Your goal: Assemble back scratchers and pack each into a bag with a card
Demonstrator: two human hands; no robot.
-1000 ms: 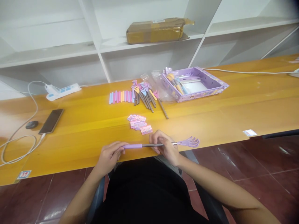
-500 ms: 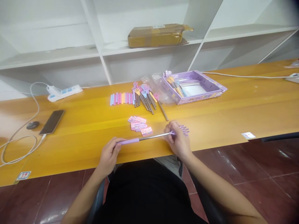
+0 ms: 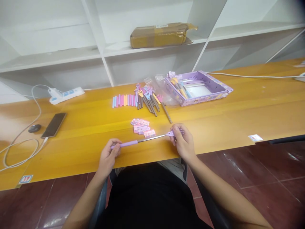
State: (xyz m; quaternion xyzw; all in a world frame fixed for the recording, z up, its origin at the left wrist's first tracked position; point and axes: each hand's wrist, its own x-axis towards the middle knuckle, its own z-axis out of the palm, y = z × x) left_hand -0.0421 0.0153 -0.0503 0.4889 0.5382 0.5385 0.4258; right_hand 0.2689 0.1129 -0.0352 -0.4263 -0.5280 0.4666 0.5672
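Note:
A purple back scratcher with a metal rod lies extended between my two hands, just above the table's front part. My left hand is closed on the end of its purple grip. The fingers of my right hand pinch the hand-shaped purple head, partly hiding its prongs. Beyond the rod is a small pile of printed pink cards. Farther back lie a row of coloured grip sleeves and a heap of back scratchers with pink, blue and yellow heads. One pink-headed scratcher lies apart, near my right hand.
A purple open box holds several more scratchers, with clear plastic bags beside it. On the left are a phone, a black mouse-like object, cables and a power strip. A taped parcel sits on the shelf.
Both hands and the scratcher have shifted slightly left. My right hand's grip now covers more of the prongs and leaves the base of the head showing.

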